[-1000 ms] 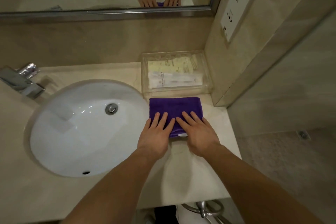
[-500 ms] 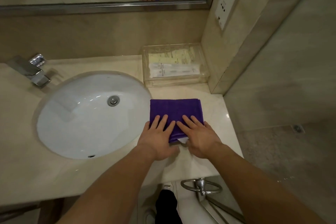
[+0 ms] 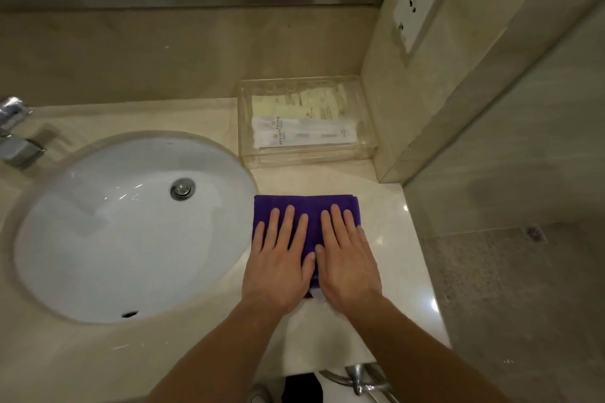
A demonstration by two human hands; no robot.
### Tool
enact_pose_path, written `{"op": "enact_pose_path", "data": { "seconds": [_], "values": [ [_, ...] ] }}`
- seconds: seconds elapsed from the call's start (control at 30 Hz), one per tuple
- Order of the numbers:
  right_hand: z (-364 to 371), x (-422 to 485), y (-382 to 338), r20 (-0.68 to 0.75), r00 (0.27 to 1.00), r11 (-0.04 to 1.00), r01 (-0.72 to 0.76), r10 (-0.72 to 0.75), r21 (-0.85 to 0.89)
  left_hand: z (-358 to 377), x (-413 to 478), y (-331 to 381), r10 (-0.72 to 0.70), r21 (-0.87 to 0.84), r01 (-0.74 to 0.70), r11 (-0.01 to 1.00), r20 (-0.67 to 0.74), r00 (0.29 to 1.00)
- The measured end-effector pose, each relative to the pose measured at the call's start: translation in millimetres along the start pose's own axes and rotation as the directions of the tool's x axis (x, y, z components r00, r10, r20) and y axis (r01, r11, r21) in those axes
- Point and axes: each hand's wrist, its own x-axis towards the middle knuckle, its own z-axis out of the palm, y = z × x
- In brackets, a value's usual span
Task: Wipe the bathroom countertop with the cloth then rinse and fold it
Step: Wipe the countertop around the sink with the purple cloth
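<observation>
Right now I have both hands lying flat on the folded purple cloth (image 3: pixel 304 206). The left hand (image 3: pixel 278 258) covers its left half and the right hand (image 3: pixel 347 262) its right half. On each the fingers are straight and spread, pressing down and gripping nothing. The cloth sits as a neat rectangle on the bench (image 3: pixel 393 239), just right of the basin (image 3: pixel 98 239) and nearer to me than the clear tray (image 3: pixel 311 157) by the far wall. A small white tag (image 3: pixel 316 293) peeks out at the near edge between my wrists.

I judge this to be the last step, flattening the fold. To do it well I would keep the palms level and smooth outward from the middle seam toward the left and right edges, so that no ridge stays trapped under the layers. Sideways drag is the risk, because the cloth's left edge lies close to the basin rim. I would tuck the tag under and lift both hands straight up.
</observation>
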Motion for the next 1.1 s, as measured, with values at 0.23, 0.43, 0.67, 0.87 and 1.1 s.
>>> {"op": "enact_pose_path", "data": {
  "seconds": [0.23,0.43,0.67,0.87,1.1],
  "values": [
    [6.7,46.5,13.8,-0.151,0.987,0.998,0.047,-0.053,-0.043,0.0,41.2,-2.1,-0.064,-0.009,0.063,0.998,-0.067,0.996],
    [-3.3,86.2,18.4,-0.147,0.987,0.996,0.062,-0.07,-0.057,-4.3,79.4,-9.7,-0.087,0.005,0.088,0.996,-0.098,0.991],
    [-10.3,113.4,19.1,-0.161,0.985,0.998,0.059,-0.063,-0.031,-12.1,105.1,-18.8,-0.076,-0.001,0.077,0.997,-0.096,0.992],
    [-13.1,113.5,18.2,-0.166,0.984,0.997,0.072,-0.072,-0.005,-13.3,106.7,-19.6,-0.063,0.011,0.065,0.998,-0.1,0.993],
    [-13.0,96.1,18.2,-0.119,0.989,0.996,0.083,-0.084,-0.011,-11.4,89.3,-13.0,-0.071,0.027,0.073,0.997,-0.059,0.996]
  ]
}}
